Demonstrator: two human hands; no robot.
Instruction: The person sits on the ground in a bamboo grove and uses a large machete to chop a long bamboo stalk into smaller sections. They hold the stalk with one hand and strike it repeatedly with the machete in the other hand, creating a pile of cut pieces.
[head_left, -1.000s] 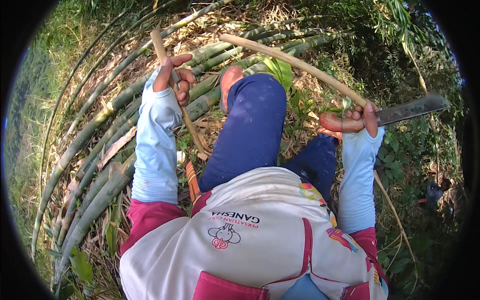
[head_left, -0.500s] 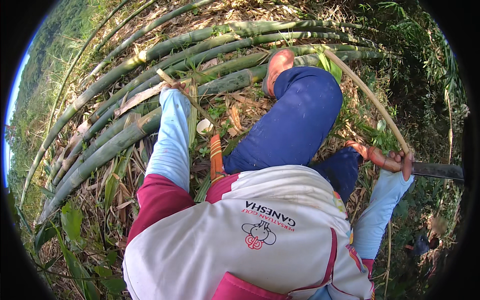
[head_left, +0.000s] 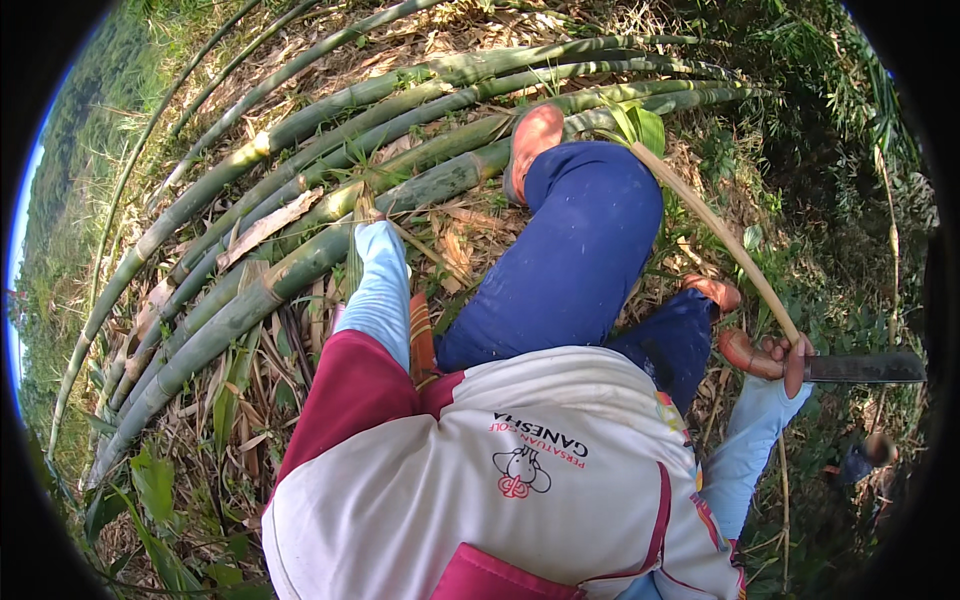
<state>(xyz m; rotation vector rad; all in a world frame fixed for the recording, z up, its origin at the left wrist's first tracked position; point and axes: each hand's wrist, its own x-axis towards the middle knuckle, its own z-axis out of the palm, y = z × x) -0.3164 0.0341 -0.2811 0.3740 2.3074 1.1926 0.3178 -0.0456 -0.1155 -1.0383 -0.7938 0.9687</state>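
Note:
My right hand (head_left: 788,358) is closed round a machete's curved wooden handle (head_left: 745,353); its dark blade (head_left: 865,368) points right. A long pale stick (head_left: 715,222) slants from near my raised knee to this same hand, its end at the fingers. My left hand (head_left: 367,214) is in front of the green bamboo poles (head_left: 450,180), its fingers mostly hidden beyond the light blue sleeve. Dry, straw-coloured leafy strands stick up from its closed grip, but what exactly it holds is unclear. A thin stick (head_left: 432,250) lies beside it, slanting toward my thigh.
Several long bamboo poles arc across the slope ahead. Dry leaves and husks (head_left: 268,228) litter the ground. An orange sheath (head_left: 421,332) is at my left hip. My orange shoe (head_left: 535,140) rests against the poles. Dense foliage (head_left: 810,130) lies at right.
My left hand has moved down and slightly right; the pale stick end that stuck out above it no longer shows there. My right hand, with machete and long stick, has shifted slightly left and down.

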